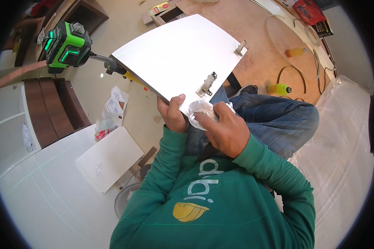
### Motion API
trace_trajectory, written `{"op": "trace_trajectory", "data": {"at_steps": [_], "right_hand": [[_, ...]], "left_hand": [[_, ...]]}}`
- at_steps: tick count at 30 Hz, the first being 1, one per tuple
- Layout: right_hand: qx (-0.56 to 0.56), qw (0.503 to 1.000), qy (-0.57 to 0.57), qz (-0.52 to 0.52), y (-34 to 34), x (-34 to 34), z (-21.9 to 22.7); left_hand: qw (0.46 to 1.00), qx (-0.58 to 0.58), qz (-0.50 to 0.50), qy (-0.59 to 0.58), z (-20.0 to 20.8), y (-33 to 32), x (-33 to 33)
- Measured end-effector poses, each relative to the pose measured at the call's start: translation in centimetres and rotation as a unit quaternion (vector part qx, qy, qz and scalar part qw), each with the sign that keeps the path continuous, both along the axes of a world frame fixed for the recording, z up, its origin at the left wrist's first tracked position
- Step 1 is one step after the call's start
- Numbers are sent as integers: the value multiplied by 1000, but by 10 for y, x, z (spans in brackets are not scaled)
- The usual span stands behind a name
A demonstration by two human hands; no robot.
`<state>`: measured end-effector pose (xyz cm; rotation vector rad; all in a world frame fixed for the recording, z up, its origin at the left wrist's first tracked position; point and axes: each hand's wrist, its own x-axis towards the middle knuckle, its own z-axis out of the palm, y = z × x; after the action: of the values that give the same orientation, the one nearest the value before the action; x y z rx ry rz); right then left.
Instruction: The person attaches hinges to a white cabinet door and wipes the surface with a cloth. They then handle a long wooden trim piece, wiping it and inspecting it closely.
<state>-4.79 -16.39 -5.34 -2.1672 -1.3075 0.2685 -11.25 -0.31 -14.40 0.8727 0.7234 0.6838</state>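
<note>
A white cabinet door panel (174, 50) rests tilted in front of me, over my lap. Two metal hinges, a nearer hinge (206, 84) and a farther hinge (239, 48), are fixed along its right edge. My left hand (173, 113) grips the panel's near left corner, thumb on the white face and fingers at the edge. Bunched in my right hand (226, 128) is a white cloth (203, 111), pressed against the near corner just below the nearer hinge. The fingertips under the cloth are partly hidden.
A green laser level (67, 47) on a pole stands at the left, close to the panel. Brown drawers (54, 108) lie beyond a white board (109, 159). To the right are a yellow-green bottle (279, 89), an orange bottle (296, 52), loose edging strips (292, 68) and plastic sheeting (332, 153).
</note>
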Motion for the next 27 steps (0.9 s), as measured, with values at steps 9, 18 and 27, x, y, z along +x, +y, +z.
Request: {"op": "trace_trajectory", "data": {"at_steps": [9, 18, 27], "right_hand": [[-47, 999, -24, -12, -8, 33, -34], [-23, 995, 74, 55, -5, 2, -17], [-27, 999, 25, 30, -22, 29, -43]], "left_hand": [[999, 0, 14, -44, -35, 0, -6], [1000, 6, 21, -16, -21, -1, -8], [999, -15, 14, -40, -22, -1, -4]]}}
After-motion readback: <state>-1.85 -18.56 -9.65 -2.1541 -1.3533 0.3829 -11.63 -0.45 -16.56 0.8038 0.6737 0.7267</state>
